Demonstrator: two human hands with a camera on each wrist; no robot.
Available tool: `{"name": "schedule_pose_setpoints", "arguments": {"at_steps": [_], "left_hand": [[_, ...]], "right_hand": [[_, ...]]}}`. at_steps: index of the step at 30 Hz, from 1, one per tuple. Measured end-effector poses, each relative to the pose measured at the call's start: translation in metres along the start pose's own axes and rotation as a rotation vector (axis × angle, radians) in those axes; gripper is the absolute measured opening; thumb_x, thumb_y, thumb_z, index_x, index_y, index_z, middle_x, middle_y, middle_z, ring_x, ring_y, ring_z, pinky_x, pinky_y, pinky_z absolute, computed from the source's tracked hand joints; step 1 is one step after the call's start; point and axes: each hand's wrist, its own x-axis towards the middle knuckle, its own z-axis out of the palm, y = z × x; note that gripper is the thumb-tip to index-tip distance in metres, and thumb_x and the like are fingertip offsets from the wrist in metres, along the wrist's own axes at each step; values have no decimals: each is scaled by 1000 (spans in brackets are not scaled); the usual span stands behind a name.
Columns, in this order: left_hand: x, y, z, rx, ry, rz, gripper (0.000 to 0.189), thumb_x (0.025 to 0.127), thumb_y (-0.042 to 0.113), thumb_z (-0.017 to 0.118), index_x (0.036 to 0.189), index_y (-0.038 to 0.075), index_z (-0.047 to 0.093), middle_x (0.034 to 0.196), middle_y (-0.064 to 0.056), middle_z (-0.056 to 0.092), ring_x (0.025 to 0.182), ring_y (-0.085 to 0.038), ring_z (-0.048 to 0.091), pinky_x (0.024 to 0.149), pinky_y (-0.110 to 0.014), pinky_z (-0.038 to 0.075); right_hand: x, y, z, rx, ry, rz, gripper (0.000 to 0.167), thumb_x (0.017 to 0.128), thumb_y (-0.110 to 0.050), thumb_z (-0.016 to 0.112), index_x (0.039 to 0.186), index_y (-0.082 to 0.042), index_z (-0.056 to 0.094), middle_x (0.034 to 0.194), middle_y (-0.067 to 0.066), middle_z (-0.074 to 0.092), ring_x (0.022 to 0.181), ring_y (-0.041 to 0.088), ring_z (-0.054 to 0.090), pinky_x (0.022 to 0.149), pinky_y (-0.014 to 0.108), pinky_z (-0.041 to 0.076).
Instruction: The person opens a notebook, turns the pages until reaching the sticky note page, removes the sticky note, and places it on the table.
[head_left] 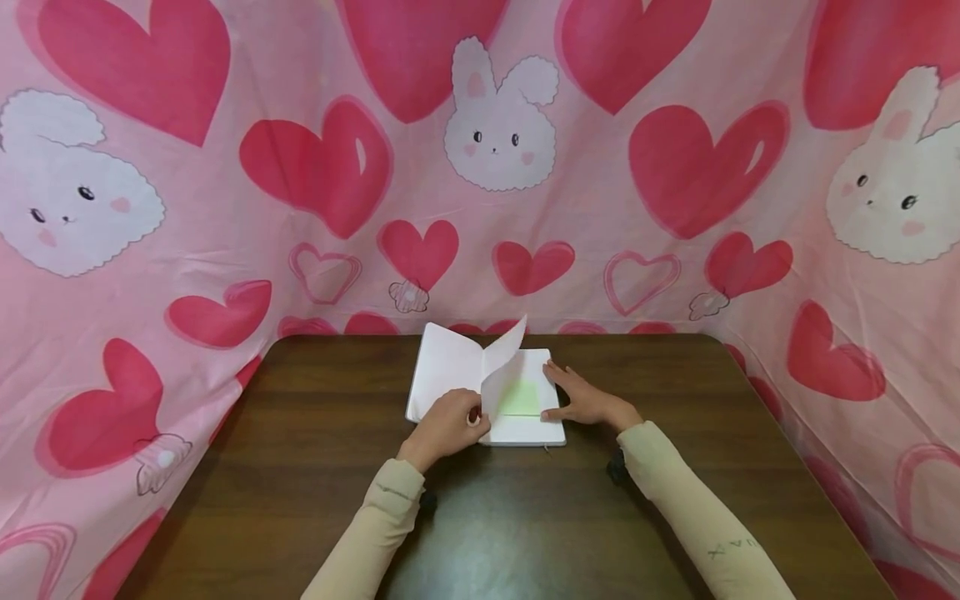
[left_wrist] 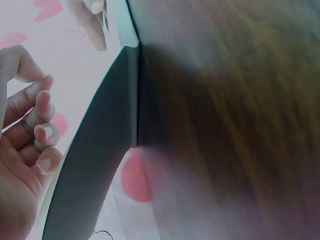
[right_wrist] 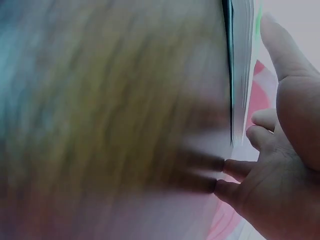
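Backdrop point(head_left: 480, 212): pink heart-and-rabbit cloth
Table point(head_left: 510, 517): dark wood grain
Notebook point(head_left: 450, 367): white-paged, dark-covered, open towards the table's 12
Green paper point(head_left: 522, 398): squarish, on the right-hand page
Right sleeve point(head_left: 705, 517): lettering I can't read
Left hand point(head_left: 448, 423): notebook's 8 o'clock, pinching a raised leaf point(head_left: 503, 358)
Right hand point(head_left: 588, 402): 3 o'clock, fingers loosely spread at its edge

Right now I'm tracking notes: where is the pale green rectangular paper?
In the head view, the green paper lies on the right half of the open white notebook, between the lifted white leaf and the right hand.
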Motion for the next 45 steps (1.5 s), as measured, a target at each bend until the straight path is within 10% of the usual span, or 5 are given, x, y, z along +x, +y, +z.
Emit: {"name": "schedule_pose_setpoints", "arguments": {"at_steps": [16, 35, 45], "left_hand": [[5, 5, -29, -108, 364, 41, 23, 86, 4, 68, 65, 12, 60, 60, 3, 52, 58, -9, 42, 55, -24, 38], [-39, -9, -48, -80, 393, -153, 31, 89, 4, 72, 62, 14, 63, 56, 8, 48, 53, -7, 41, 52, -22, 40], [-65, -26, -48, -32, 305, -366, 34, 88, 8, 72, 58, 12, 59, 51, 7, 44, 50, -9, 39, 53, -26, 38]], "right_hand": [[2, -1, 3, -26, -32, 53, 107, 88, -43, 78, 162, 1, 14, 169, 23, 5, 153, 52, -2, 119, 69, 4], [3, -4, 1, -24, -49, 70, 107, 89, -43, 77, 162, 0, 13, 169, 23, 4, 152, 54, -3, 118, 70, 3], [3, -5, 1, -16, -58, 74, 108, 88, -44, 77, 162, -1, 11, 169, 23, 3, 152, 55, -3, 118, 71, 2]]}}
